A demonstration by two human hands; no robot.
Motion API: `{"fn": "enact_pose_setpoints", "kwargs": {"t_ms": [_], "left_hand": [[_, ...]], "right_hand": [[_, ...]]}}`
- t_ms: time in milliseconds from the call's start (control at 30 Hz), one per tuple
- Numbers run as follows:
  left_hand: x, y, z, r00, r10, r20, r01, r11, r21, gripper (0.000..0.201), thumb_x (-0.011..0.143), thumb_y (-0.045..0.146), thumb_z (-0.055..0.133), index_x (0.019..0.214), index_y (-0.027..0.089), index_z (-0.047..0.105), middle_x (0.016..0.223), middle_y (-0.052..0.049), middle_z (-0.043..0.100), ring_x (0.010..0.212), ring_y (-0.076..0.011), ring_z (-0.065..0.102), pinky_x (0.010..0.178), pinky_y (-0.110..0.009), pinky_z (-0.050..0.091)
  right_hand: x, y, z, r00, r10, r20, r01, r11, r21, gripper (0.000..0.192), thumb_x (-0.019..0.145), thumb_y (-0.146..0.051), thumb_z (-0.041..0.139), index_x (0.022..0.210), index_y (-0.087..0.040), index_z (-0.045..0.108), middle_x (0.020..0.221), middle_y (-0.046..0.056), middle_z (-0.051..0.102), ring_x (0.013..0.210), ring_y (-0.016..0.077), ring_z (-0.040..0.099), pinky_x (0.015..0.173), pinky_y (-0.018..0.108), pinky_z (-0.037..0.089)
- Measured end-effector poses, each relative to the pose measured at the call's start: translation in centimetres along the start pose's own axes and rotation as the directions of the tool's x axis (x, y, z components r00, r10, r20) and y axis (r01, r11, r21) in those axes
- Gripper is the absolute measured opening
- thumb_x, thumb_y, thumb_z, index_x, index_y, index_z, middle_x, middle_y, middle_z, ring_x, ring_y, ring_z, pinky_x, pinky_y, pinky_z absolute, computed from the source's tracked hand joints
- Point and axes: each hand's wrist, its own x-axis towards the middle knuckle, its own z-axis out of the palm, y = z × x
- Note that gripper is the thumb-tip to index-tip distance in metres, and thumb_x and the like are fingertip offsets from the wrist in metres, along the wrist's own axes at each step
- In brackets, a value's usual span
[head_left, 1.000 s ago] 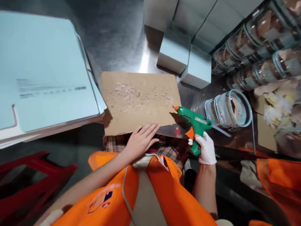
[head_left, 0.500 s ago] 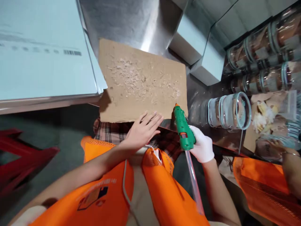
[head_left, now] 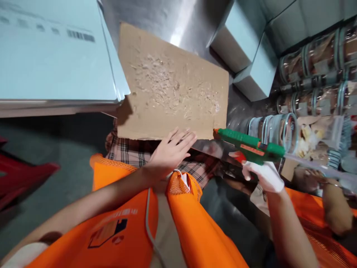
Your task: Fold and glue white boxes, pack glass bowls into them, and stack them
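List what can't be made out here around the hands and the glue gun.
- Right hand: its grip on the glue gun shows, but the trigger finger is blurred, head view.
- Left hand: the palm's underside is hidden, so contact with the cardboard edge is unclear.
- Jars: contents smeared by motion blur.
- Print on the blue sheets: too small and blurred.
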Motion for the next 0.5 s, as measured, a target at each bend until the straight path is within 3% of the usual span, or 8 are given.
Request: {"fn": "enact_pose_setpoints", "kwargs": {"t_ms": [67,167,267,367,433,500], "left_hand": [[0.0,0.1,-0.1,1.0,-0.01,0.008,0.011,1.0,-0.024,0.052,0.106,0.022,0.059,0.157,0.014,0.054,0.159,-0.015,0.06,0.152,-0.0327,0.055,0.128,-0.055,0.042],[0.1,0.0,-0.3,0.999,-0.042,0.019,0.043,0.994,-0.098,0.055,0.104,0.02,0.061,0.158,0.017,0.054,0.159,-0.014,0.06,0.153,-0.0322,0.053,0.13,-0.054,0.04],[0.2,-0.1,-0.5,0.999,-0.039,0.032,0.042,0.994,-0.102,0.055,0.104,0.021,0.062,0.158,0.019,0.054,0.16,-0.012,0.06,0.153,-0.0319,0.054,0.129,-0.053,0.041],[0.2,-0.1,-0.6,0.999,-0.011,0.036,0.012,1.0,-0.019,0.052,0.106,0.025,0.059,0.157,0.015,0.056,0.159,-0.013,0.061,0.151,-0.0317,0.056,0.128,-0.051,0.042],[0.2,-0.1,-0.7,0.999,-0.011,0.046,0.011,1.0,0.011,0.052,0.106,0.026,0.059,0.157,0.015,0.056,0.158,-0.013,0.061,0.151,-0.0319,0.056,0.128,-0.051,0.042],[0.3,0.0,-0.9,0.997,-0.016,0.073,0.015,1.0,0.022,0.055,0.105,0.028,0.06,0.158,0.016,0.054,0.16,-0.013,0.06,0.152,-0.032,0.055,0.129,-0.052,0.04]], "right_hand": [[0.2,0.5,-0.7,0.992,0.073,0.1,-0.079,0.995,0.062,0.043,0.079,-0.058,0.066,0.052,-0.024,0.063,0.041,0.003,0.053,0.04,0.018,0.049,0.046,0.034,0.042],[0.2,0.4,-1.9,0.979,0.165,0.124,-0.176,0.981,0.081,0.048,0.078,-0.057,0.065,0.043,-0.026,0.055,0.04,0.004,0.05,0.037,0.0159,0.044,0.041,0.033,0.034],[-0.5,-0.3,-2.0,0.995,0.083,0.063,-0.079,0.995,-0.062,0.049,0.082,-0.056,0.064,0.043,-0.028,0.057,0.042,0.006,0.054,0.045,0.0209,0.056,0.051,0.037,0.05],[-1.8,-0.6,-0.5,0.995,-0.088,-0.055,0.067,0.949,-0.308,0.032,0.084,-0.054,0.066,0.082,-0.026,0.081,0.058,0.004,0.071,0.058,0.0271,0.069,0.066,0.043,0.062],[-2.7,-0.6,0.5,0.985,-0.152,-0.085,0.1,0.895,-0.435,0.046,0.08,-0.05,0.073,0.118,-0.026,0.081,0.083,0.005,0.083,0.069,0.0303,0.077,0.073,0.046,0.065],[-3.2,-0.7,0.9,0.981,-0.189,-0.046,0.133,0.824,-0.55,0.061,0.077,-0.046,0.078,0.135,-0.026,0.076,0.11,0.007,0.085,0.086,0.0347,0.082,0.082,0.048,0.066]]}}
